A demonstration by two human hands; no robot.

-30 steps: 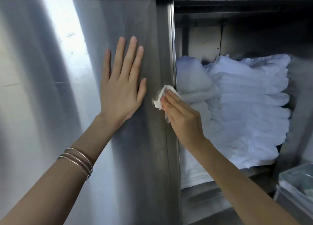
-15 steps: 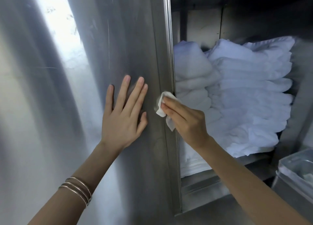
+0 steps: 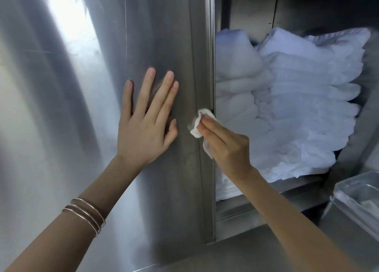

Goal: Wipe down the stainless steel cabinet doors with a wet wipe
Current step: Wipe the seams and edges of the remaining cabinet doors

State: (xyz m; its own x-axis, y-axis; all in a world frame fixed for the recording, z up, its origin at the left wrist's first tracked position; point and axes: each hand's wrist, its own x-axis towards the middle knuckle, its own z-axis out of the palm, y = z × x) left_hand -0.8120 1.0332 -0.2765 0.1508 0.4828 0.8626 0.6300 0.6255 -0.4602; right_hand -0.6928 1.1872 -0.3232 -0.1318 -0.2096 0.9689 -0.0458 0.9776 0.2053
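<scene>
Three bangles point(image 3: 86, 216) sit on the left wrist; the left hand point(image 3: 146, 126) lies flat, fingers spread, on the one closed cabinet door point(image 3: 61, 128). One crumpled wet wipe point(image 3: 198, 126) is against that door's right edge, pinched in the right hand point(image 3: 225, 145); the open compartment point(image 3: 307, 7) beside it holds two piles of folded white cloths point(image 3: 307, 107); one metal tray point(image 3: 356, 202), lower right, contents unclear.

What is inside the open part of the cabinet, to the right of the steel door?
Stacks of folded white cloths lie on the shelf. The right hand with the wet wipe covers a part of them, and the door hides whatever is further left.
</scene>
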